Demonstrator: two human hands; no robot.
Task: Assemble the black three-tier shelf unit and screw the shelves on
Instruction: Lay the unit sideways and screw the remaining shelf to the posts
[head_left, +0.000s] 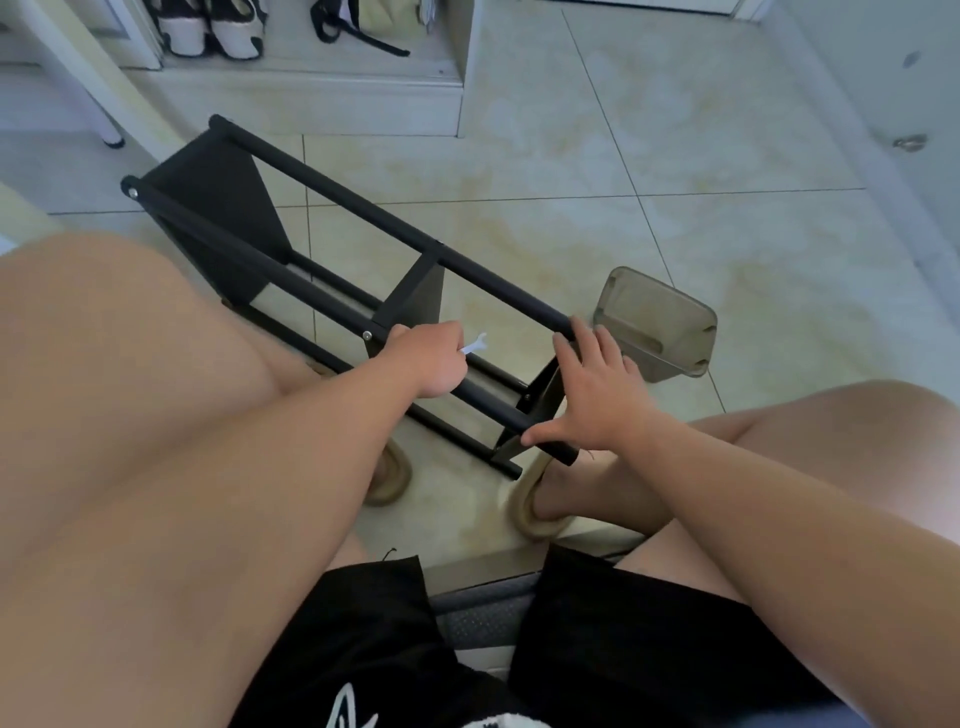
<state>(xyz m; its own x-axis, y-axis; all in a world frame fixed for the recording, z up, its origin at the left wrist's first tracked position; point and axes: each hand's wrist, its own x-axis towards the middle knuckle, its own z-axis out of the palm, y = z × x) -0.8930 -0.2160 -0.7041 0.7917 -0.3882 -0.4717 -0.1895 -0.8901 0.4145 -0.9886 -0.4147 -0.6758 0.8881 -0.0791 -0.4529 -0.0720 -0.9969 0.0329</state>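
The black shelf unit (363, 208) lies on its side on the tiled floor, its long poles running from far left toward me. Three black shelf panels sit between the poles: one at the far end (218, 192), one in the middle (415, 296), one at the near end (540, 400). My left hand (431, 364) pinches a small white wrench (475, 345) just above the near pole, close to the middle shelf's screw (367, 335). My right hand (597, 395) rests spread over the near end, fingers on the upper pole and thumb on the lower one.
A clear brownish plastic container (660, 322) lies tipped on the floor right of the unit. My bare knees and slippered feet (540, 509) flank the near end. A white cabinet base (311, 98) with shoes (208, 26) stands behind; a white table leg (98, 104) is at far left.
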